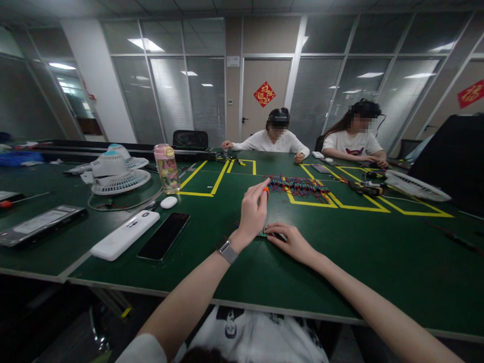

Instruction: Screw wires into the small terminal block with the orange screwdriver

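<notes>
My left hand (253, 210), with a watch on its wrist, is closed round an upright tool with an orange handle (267, 191). Most of that tool is hidden by the fingers, so its exact kind does not show. Below it a small green circuit board (262, 234) lies on the table, with thin coloured wires at its left side. Low on the table, my right hand (289, 242) grips the board's right edge with its fingertips. Just beyond both hands lies a row of small boards with red and blue wires (300, 186).
Left of my hands lie a black phone (164, 237), a white power bank (125, 235) and a white oval case (168, 202). A water bottle (166, 170) and white fans (119, 179) stand behind. Yellow tape (313, 204) marks the green table (206, 276). Two people sit opposite.
</notes>
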The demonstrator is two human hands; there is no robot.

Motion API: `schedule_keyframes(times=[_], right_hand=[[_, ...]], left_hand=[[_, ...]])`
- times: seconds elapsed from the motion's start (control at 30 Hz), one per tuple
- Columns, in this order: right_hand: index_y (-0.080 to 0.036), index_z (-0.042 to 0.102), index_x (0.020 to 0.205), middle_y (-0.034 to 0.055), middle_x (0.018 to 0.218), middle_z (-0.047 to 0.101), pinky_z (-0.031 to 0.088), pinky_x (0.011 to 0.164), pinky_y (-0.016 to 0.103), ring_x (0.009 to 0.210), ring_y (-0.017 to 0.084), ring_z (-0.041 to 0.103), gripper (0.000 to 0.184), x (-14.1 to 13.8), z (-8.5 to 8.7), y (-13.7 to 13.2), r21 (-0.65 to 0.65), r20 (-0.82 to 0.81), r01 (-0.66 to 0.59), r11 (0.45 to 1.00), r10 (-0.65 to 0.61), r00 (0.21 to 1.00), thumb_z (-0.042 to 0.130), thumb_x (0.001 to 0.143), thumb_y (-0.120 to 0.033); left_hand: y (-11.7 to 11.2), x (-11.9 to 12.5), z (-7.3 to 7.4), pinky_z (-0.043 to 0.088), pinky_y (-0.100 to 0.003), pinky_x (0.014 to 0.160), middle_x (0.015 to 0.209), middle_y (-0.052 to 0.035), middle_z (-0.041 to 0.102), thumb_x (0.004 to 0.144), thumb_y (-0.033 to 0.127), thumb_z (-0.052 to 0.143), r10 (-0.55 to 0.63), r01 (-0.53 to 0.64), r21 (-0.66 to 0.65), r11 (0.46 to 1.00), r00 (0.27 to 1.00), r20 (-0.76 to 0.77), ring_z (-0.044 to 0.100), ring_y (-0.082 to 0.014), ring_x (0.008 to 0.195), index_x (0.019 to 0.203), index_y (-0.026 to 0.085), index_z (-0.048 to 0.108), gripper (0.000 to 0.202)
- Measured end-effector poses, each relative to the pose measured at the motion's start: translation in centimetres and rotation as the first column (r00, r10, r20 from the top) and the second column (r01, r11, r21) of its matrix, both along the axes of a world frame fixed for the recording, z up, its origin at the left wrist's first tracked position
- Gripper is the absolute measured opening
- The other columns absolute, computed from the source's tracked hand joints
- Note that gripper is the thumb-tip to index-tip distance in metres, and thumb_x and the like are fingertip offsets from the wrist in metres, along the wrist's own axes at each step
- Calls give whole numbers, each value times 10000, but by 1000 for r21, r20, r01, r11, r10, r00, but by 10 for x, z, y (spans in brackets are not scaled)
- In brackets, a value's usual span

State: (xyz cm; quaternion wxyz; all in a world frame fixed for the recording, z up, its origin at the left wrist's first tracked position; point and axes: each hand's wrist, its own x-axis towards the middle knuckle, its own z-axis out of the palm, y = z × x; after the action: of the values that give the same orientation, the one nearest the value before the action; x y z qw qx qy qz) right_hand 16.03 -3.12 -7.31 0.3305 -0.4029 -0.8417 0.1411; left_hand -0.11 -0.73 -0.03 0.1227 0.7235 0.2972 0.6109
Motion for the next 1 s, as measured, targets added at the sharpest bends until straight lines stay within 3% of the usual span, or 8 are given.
schedule_keyframes(times=[0.1, 0.2, 0.27, 0.47, 0.6, 0.73, 0.83, 1.0], right_hand=[[-216, 710, 1014, 84, 1048, 682, 489, 927, 365, 1037, 228, 626, 213, 0, -1, 0, -7, 5, 5, 1000, -5, 1000, 547, 900, -293], [-218, 706, 1020, 84, 1056, 681, 486, 928, 371, 1039, 231, 623, 211, 1, -1, 1, -11, 5, 3, 1000, -3, 1000, 547, 899, -287], [-219, 705, 1022, 84, 1058, 680, 484, 931, 373, 1040, 231, 622, 211, 1, -1, 1, -14, 6, 0, 1000, 0, 1000, 546, 900, -284], [-206, 706, 1016, 90, 1052, 682, 485, 925, 361, 1020, 224, 629, 207, -1, 1, -1, -7, 6, 1, 1000, -1, 1000, 550, 899, -277], [-204, 705, 1018, 89, 1056, 681, 484, 925, 360, 1028, 223, 625, 205, -1, 1, -1, -5, 6, -1, 1000, 1, 1000, 552, 899, -269], [-198, 708, 1009, 91, 1045, 684, 489, 915, 360, 1008, 222, 632, 204, -1, 1, 0, 1, -1, -6, 1000, 6, 1000, 555, 897, -271], [-201, 710, 1007, 90, 1044, 684, 491, 913, 358, 1003, 221, 634, 202, -1, 1, -1, 0, -5, -3, 1000, 3, 1000, 558, 895, -273], [-205, 710, 1007, 88, 1051, 684, 487, 921, 355, 1021, 221, 630, 201, -1, 1, -1, 1, 1, 1, 1000, -1, 1000, 554, 896, -265]], left_hand=[[-3, -1, 2, 451, -348, 902, 980, -56, 657, 890, 219, 531, 104, -103, 32, 994, 994, -19, 575, -192, 961, 1080, 218, 657, 229], [-5, -1, 3, 448, -333, 860, 885, -48, 582, 838, 291, 622, 191, -190, 41, 981, 981, -17, 547, -188, 887, 964, 218, 700, 165], [-7, -2, 4, 447, -325, 871, 921, -54, 557, 855, 300, 594, 176, -176, 41, 984, 984, -7, 541, -183, 908, 968, 217, 703, 178], [-5, -3, 2, 407, -345, 995, 1194, -75, 608, 938, 180, 365, 1, 0, 50, 999, 1000, -18, 533, -183, 1128, 1206, 200, 596, 354], [-2, -2, 0, 402, -362, 1017, 1244, -80, 619, 935, 152, 346, -3, 3, 19, 1000, 1000, -4, 547, -186, 1167, 1233, 177, 577, 378], [-2, -1, 0, 414, -346, 1005, 1208, -70, 645, 926, 148, 396, 26, -26, 11, 1000, 1000, 14, 571, -179, 1146, 1187, 182, 606, 336], [-3, 0, 1, 446, -336, 940, 1060, -55, 692, 888, 181, 523, 61, -62, 38, 997, 998, 27, 619, -181, 1009, 1085, 194, 651, 236], [-4, -1, 1, 463, -318, 844, 893, -45, 614, 832, 275, 638, 141, -141, 52, 989, 990, -4, 576, -180, 884, 976, 215, 696, 167]])
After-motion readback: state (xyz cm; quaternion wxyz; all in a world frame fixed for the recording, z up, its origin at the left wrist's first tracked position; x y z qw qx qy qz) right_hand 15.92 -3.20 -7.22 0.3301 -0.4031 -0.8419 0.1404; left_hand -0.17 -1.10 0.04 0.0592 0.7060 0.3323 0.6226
